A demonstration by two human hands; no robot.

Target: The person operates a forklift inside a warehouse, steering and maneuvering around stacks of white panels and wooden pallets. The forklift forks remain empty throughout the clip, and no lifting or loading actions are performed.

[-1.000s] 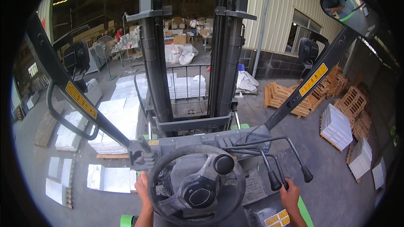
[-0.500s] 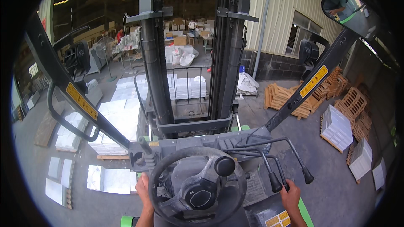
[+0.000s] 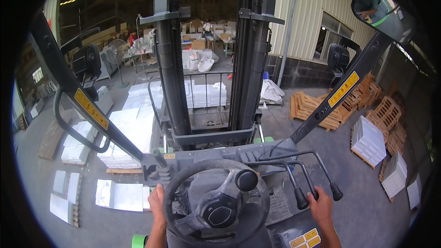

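I am seated at a forklift, behind a worn black steering wheel [image 3: 183,174] with a round spinner knob [image 3: 246,181]. Closed at the left of its rim is my left hand [image 3: 157,203], its fingers partly hidden. My right hand [image 3: 321,205] wraps round the black grip of the middle control lever [image 3: 306,177]. On either side of it stand two other bent levers, a left one [image 3: 301,197] and a right one [image 3: 336,191]. Past the dashboard [image 3: 216,154] rises the dark mast [image 3: 166,64], with a black load guard [image 3: 206,94] low between its uprights.
Stacks of white slabs [image 3: 124,138] on pallets stand ahead and to the left. Wooden pallets [image 3: 314,110] and more white stacks [image 3: 369,140] are on the right, near a corrugated wall [image 3: 303,27]. A standing fan [image 3: 115,53] and cluttered tables are farther inside.
My right hand and the middle lever have shifted slightly forward, away from me. My left hand stays by the wheel, which looks unturned. The surroundings hold nearly still.
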